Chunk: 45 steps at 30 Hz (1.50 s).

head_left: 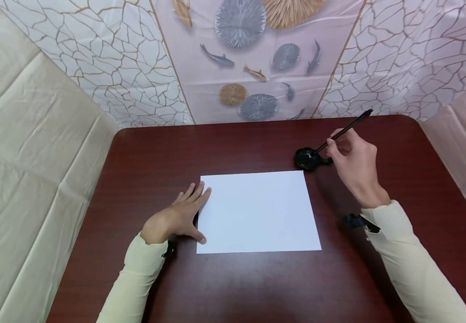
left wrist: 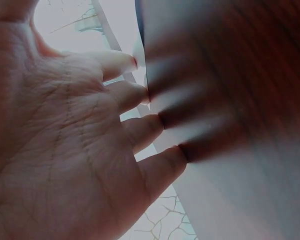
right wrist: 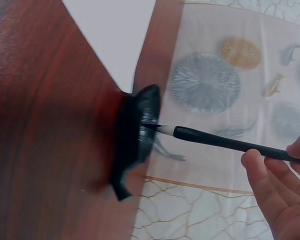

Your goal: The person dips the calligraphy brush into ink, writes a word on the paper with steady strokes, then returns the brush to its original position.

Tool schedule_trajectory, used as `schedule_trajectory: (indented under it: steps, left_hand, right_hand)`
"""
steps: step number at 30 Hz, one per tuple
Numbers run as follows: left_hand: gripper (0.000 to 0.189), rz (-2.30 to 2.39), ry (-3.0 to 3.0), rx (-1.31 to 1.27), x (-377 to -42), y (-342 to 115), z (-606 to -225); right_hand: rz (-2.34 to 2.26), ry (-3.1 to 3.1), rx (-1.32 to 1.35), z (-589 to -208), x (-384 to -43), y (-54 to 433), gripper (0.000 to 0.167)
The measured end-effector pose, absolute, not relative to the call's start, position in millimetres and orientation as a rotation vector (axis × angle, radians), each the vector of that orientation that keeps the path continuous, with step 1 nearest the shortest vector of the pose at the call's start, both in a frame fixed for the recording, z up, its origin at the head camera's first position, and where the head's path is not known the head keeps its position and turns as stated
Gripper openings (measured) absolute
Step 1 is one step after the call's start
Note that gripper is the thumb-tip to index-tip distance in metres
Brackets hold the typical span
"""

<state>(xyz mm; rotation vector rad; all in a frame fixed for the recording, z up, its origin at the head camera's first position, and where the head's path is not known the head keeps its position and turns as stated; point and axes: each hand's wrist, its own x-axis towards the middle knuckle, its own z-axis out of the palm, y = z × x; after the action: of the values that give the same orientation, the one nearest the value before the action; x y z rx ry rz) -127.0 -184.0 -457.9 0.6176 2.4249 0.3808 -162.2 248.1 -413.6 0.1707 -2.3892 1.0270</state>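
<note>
A sheet of white paper (head_left: pixel 257 213) lies on the dark red table. My left hand (head_left: pixel 178 217) rests at its left edge, fingers spread and fingertips on the paper's margin; the left wrist view shows its palm (left wrist: pixel 55 130) and straight fingers. In my right hand (head_left: pixel 355 163) a black-handled ink brush (head_left: pixel 346 129) is pinched between thumb and fingers, tilted up to the right. The brush's tip, white at its base and dark at the end, reaches into a small black ink dish (right wrist: pixel 132 135) with a short handle, just beyond the paper's top right corner.
The table (head_left: pixel 156 152) runs back to a patterned cloth (head_left: pixel 253 67) hanging behind it. Pale cloth walls (head_left: pixel 23 157) stand on the left and right. Dark bands (head_left: pixel 355 220) sit around both wrists, the right one close over the table.
</note>
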Motion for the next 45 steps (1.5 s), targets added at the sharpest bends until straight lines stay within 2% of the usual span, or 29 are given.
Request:
schedule_trajectory:
  steps: [16,45]
  left_hand:
    - [0.131,0.506,2.384,0.683,-127.0,-201.9,-458.9]
    - [0.134,0.462,2.407,0.705,-125.9,-195.2,-459.7]
  right_hand:
    - [1.066,-2.321,0.144,-415.7,-157.8,251.5,0.016]
    - [1.011,-2.372,0.129,-406.8,-159.7,243.9,0.022]
